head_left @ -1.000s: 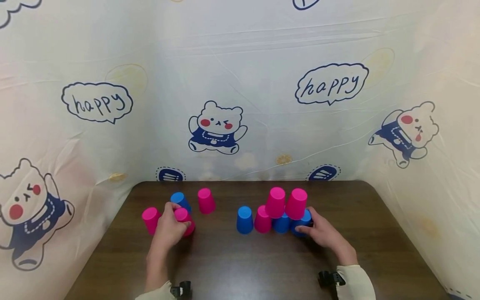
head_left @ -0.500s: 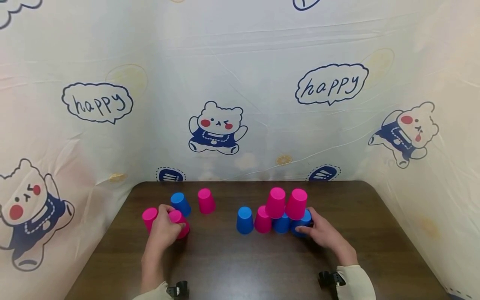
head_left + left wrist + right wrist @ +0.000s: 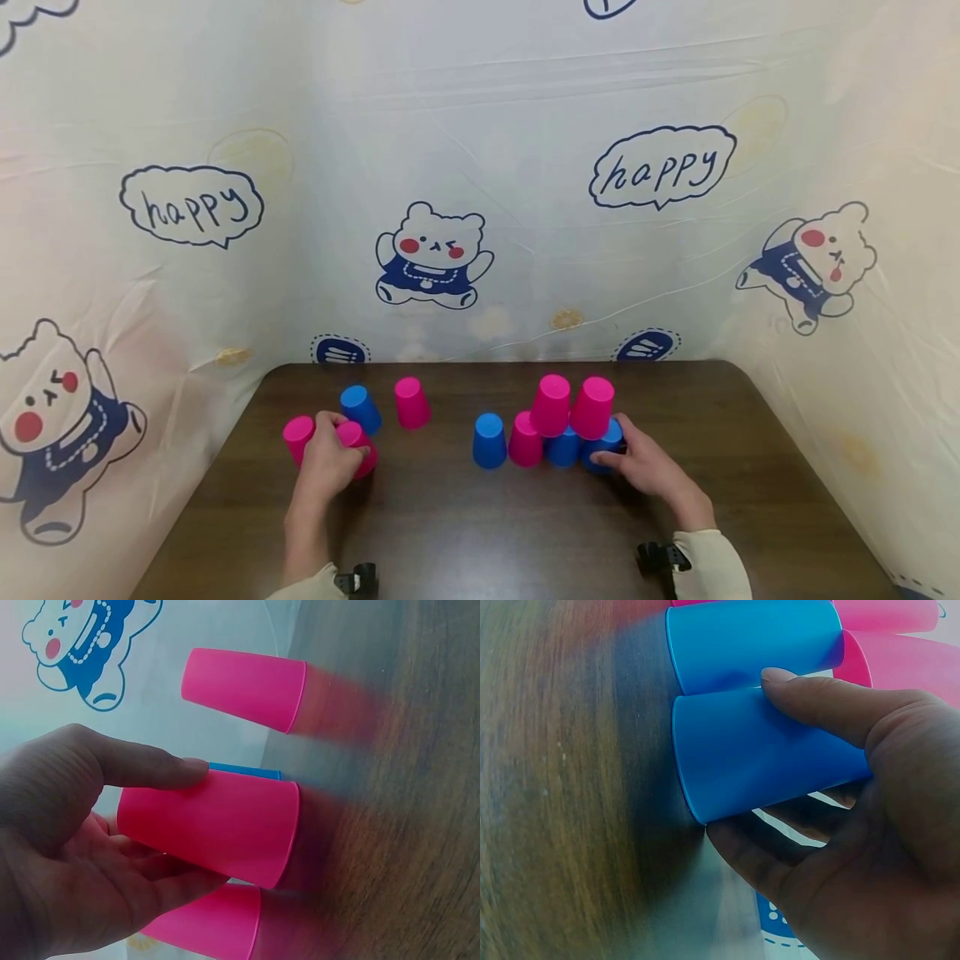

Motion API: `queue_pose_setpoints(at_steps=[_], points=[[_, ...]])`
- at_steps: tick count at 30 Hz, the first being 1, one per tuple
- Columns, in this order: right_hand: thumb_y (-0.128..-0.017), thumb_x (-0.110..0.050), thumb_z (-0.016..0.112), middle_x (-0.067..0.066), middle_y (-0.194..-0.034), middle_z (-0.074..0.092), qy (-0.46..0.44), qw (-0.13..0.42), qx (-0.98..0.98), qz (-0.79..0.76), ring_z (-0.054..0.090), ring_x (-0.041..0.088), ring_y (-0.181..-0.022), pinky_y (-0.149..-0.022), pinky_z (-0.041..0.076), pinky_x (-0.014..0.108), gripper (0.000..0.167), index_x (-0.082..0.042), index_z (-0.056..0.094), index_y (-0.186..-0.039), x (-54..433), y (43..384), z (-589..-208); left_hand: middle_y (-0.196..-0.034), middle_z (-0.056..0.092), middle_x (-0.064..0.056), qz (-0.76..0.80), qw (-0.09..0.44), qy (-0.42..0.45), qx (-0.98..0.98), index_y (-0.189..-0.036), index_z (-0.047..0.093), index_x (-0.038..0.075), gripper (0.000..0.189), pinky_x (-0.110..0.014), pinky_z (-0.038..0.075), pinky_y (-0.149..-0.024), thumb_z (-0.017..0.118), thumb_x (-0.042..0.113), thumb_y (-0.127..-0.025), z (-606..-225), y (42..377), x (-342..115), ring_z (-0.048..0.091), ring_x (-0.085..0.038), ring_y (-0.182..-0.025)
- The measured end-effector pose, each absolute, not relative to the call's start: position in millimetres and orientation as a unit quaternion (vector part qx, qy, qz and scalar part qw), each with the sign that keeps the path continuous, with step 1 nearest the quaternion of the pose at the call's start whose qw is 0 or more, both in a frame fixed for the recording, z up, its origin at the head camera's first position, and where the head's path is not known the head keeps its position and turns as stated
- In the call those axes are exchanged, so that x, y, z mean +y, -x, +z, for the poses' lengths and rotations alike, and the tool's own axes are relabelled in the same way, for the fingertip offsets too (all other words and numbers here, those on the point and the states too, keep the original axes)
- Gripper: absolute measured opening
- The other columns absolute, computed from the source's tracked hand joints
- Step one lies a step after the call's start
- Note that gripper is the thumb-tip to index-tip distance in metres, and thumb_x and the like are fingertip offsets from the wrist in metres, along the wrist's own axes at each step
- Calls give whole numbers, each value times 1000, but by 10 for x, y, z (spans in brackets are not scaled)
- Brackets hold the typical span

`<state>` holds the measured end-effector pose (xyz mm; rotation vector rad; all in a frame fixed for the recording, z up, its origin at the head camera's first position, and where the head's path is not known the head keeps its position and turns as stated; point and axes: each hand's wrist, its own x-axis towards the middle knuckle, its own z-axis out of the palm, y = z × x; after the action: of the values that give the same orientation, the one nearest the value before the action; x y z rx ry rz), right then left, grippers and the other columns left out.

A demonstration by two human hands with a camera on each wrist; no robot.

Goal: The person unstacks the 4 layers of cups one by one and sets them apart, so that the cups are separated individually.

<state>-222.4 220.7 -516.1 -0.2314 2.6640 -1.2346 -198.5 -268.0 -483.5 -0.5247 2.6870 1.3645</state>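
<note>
My left hand (image 3: 327, 454) grips an upside-down pink cup (image 3: 217, 825), thumb on one side and fingers on the other. Just left of that hand is another pink cup (image 3: 298, 437). Behind it stand a blue cup (image 3: 361, 408) and a third pink cup (image 3: 412, 404). On the right, my right hand (image 3: 652, 467) grips the end blue cup (image 3: 750, 757) of a row, its thumb along the side. Further along the row come a middle blue cup (image 3: 562, 450), a pink cup (image 3: 526, 440) and an outer blue cup (image 3: 490, 441). Two pink cups (image 3: 551, 406) rest on top of the row.
The cups stand on a dark wooden table (image 3: 480, 533). A pale printed curtain (image 3: 525, 167) encloses its back and sides. Both wrists carry a small black camera mount, such as the one on the right wrist (image 3: 660, 557).
The left hand has shifted a little left and nearer with its pink cup, leaving the blue cup behind more exposed. My right hand and the stacked cups stay put.
</note>
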Motion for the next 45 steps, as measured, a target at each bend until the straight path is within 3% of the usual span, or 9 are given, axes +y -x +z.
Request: queue_pose_setpoints(at_steps=[19,45], points=[[-96,-28,78,12,-127,64,77,101,901,-414,61,28,-112,-104,52,60,57,-9,48,-140,2217,2222,-5148,-147,43,-35,436,34,160,885,-150,27,-3,76,-71,45,-109,72,-1,-90,-4813,1988,-2701,44,-56,-136],[-97,-26,77,12,-126,63,77,106,900,-417,60,29,-111,-102,53,58,56,-9,46,-141,2216,2231,-5158,-155,42,-28,412,-10,99,906,-156,33,0,74,-68,47,-107,75,10,-96,-4372,1876,-2495,44,-53,-142]])
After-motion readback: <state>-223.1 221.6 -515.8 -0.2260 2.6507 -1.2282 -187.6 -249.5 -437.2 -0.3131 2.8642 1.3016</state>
